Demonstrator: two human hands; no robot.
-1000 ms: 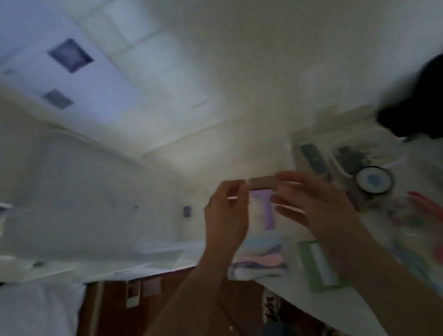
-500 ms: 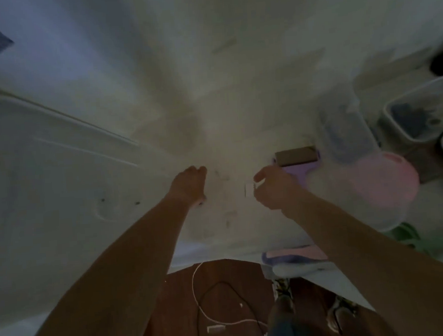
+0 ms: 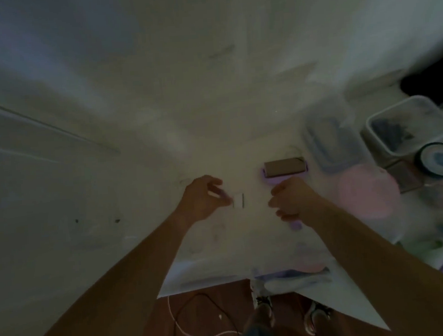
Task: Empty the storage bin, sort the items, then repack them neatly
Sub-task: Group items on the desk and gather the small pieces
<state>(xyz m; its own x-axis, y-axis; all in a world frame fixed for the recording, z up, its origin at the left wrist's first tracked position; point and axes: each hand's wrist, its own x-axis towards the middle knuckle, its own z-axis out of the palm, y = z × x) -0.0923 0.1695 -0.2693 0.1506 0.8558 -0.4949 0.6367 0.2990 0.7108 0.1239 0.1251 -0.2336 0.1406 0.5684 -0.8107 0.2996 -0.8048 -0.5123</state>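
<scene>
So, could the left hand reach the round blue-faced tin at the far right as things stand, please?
Probably not easily: the left hand sits well left of the tin, with the right hand and lint roller between them.

Translucent plastic bins (image 3: 409, 126), matt white table (image 3: 221, 259)

The left hand (image 3: 204, 199) now pinches a small pale strip (image 3: 237, 200) — half a second ago it was a bare fist. The right hand (image 3: 291, 202) grips the purple lint roller (image 3: 285, 170) — no longer pinching that strip.
</scene>
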